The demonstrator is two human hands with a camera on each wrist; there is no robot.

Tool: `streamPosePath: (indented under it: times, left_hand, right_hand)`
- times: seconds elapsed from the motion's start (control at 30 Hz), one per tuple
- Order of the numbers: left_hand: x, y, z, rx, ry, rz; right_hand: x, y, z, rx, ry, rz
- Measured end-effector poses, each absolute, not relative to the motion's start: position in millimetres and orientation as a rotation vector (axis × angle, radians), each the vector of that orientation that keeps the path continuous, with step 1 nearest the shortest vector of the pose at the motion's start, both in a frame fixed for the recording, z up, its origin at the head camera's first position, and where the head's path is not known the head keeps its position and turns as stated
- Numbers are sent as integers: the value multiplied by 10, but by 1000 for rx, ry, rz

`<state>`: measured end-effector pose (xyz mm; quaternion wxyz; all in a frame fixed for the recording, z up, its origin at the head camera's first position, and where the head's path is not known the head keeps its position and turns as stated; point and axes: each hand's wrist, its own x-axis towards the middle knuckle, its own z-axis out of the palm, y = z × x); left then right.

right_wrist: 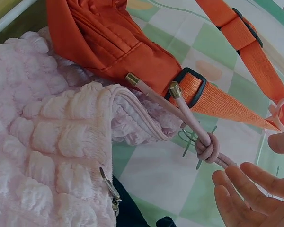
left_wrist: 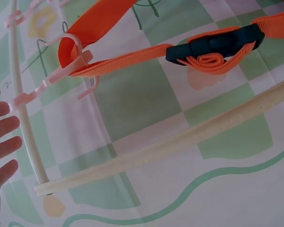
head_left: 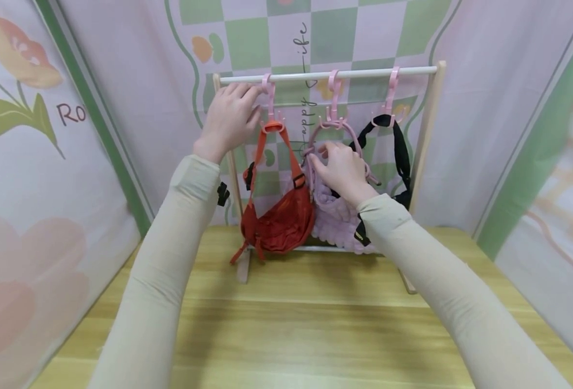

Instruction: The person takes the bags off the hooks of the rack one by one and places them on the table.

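- My left hand is raised at the white rail, beside the left pink hook; its fingers are spread and grip nothing.
- My right hand is in front of the lilac puffy quilted bag, its fingers loosely extended and unclosed, next to the bag's knotted cord strap; I cannot tell whether a fingertip touches the cord.
- That bag hangs by its cord from the middle pink hook.
- To its left, the red-orange sling bag hangs from the left hook by its webbing strap, which carries a black buckle.
- A black strap hangs from the right pink hook.
- All three hooks are on the rail, between the rack's wooden uprights.
- The rack stands on a wood-grain table, before a green-and-white checked backdrop.
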<state>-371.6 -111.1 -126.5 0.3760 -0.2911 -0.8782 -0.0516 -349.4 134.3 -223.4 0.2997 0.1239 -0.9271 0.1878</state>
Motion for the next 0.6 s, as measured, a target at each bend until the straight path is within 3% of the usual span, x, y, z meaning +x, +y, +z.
streamPosePath:
  times: [0.6]
  left_hand:
    - [-3768,-1130,-1084,-721,-2258,-115]
  right_hand:
    - [-3532,1301,-2079,291,-2491,465]
